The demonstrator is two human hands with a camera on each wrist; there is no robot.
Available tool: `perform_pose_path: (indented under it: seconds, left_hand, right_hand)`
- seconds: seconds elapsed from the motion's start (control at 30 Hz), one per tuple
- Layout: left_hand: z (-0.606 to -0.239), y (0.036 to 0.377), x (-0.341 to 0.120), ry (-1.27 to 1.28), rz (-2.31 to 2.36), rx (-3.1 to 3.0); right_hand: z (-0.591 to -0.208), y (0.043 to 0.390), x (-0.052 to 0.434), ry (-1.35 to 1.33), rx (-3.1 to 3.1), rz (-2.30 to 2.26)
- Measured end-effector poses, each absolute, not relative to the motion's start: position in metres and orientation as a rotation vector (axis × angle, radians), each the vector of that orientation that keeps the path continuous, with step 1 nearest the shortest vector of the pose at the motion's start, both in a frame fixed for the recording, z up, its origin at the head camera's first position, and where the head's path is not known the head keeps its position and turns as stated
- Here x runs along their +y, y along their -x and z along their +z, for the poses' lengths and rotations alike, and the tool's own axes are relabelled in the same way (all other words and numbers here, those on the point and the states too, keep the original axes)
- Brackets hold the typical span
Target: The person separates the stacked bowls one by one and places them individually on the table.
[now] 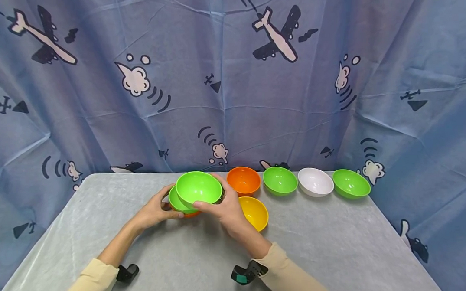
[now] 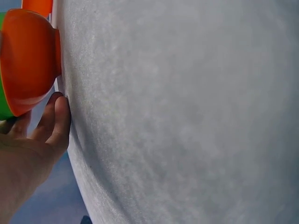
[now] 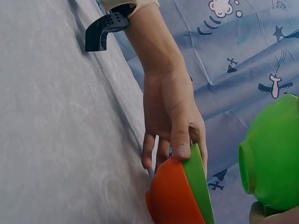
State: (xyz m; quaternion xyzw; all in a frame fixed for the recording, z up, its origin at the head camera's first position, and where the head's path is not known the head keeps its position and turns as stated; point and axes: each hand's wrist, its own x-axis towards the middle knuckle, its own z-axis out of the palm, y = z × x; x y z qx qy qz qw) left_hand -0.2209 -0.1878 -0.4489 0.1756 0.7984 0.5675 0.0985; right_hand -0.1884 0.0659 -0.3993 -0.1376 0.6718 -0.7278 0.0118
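Stacking's underway from where I'm sitting. My left hand (image 1: 154,212) is steadying the base of the pile just left of centre in the head view: a green bowl nested in an orange bowl (image 2: 28,60), thumb curled over the rim of the nested green bowl (image 3: 200,184) and the other fingers down by the bench (image 1: 331,249). My right hand (image 1: 226,208) has its grip wrapped around the lifted green bowl (image 1: 198,188), thumb on the near side and fingers round the far side, holding it just above the pile and tilted toward me. It isn't seated yet as far as I can judge.

Loose ones left: a yellow bowl (image 1: 253,212) right beside my right hand, then a row running toward the right of the frame, with a second orange bowl (image 1: 243,180), a green bowl in the row (image 1: 279,180), a white bowl (image 1: 315,182) and a far green bowl (image 1: 351,183). So roughly two nested, one in the air, five to go.

All of them look like smooth glossy plastic, round and deep with a little foot ring underneath. The bench cover is a soft grey, slightly fuzzy sheet, and the backdrop (image 1: 222,76) is creased blue fabric printed with planes.
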Motion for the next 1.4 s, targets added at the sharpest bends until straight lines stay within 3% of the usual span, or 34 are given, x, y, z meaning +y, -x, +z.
perform_pose_path:
  seconds: [0.53, 1.4]
  left_hand:
    - [-0.446, 0.221, -0.191, -0.482, 1.665, 2.36]
    - [-0.443, 0.221, -0.192, -0.466, 1.654, 2.345]
  right_hand:
    - [-0.391, 0.193, 0.119, 0.52, 2.084, -2.262]
    - [-0.396, 0.214, 0.252, 0.688, 2.319, -1.932]
